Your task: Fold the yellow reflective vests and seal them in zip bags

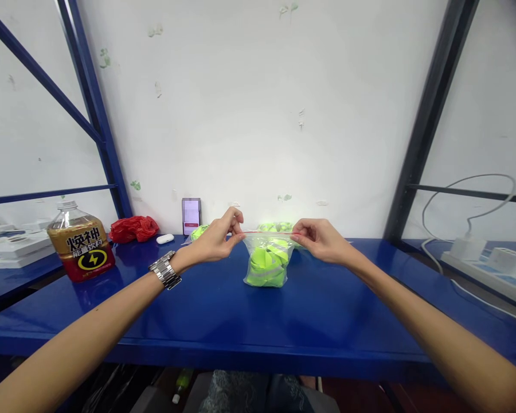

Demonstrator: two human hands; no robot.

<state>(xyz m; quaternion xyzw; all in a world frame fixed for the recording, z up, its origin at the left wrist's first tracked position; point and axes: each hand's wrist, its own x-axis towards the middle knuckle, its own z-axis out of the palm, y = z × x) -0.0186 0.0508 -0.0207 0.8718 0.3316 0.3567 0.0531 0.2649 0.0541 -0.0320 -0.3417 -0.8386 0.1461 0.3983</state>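
Observation:
A clear zip bag [267,265] with a red seal line holds folded neon-yellow fabric with a pale band. It hangs upright over the blue table [223,321], its top edge stretched sideways between both hands. My left hand [221,234], with a metal watch [166,270] on the wrist, pinches the bag's left top corner between thumb and finger. The right top corner is pinched by my right hand [317,238]. Behind my left hand lies another bagged neon item [198,232], and more neon fabric [277,226] shows behind the held bag.
At the left stand a large drink bottle [86,244] and a crumpled red bag [134,229]. A phone [191,216] leans on the wall, near a small white case [165,238]. White boxes [21,249] lie far left; a power strip [490,269] with cables sits right.

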